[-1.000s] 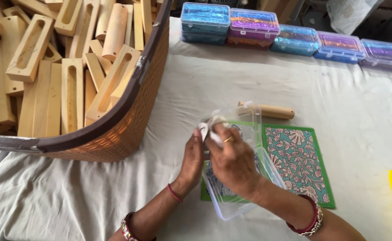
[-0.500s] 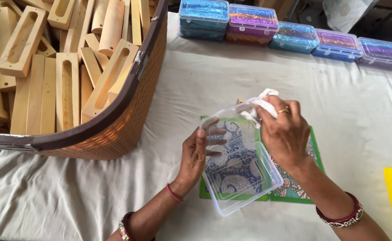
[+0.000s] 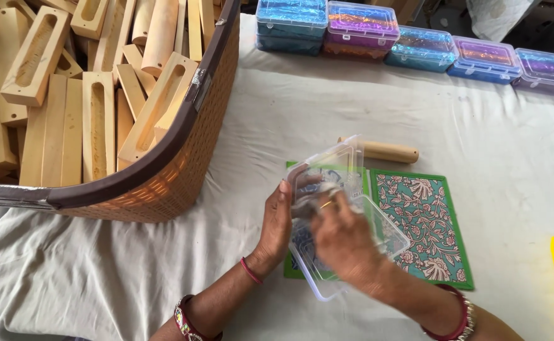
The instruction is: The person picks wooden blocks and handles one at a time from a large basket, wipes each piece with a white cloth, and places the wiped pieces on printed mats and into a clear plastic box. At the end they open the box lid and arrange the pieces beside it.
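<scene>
Left hand: your left hand [image 3: 275, 222] still grips the clear plastic box [image 3: 352, 249].
Right hand: your right hand [image 3: 343, 237] has dropped inside, perhaps clutching white cloth [image 3: 311, 201].

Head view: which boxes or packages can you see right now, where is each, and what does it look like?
Clear plastic box: hinged, rectangular, held open by left hand with right hand inside.
Row of lidded boxes: far table edge, clear lids over teal, purple and blue contents.
Woven basket: left, brown rim, full of wooden blocks.
No labels, signs or screens.
</scene>
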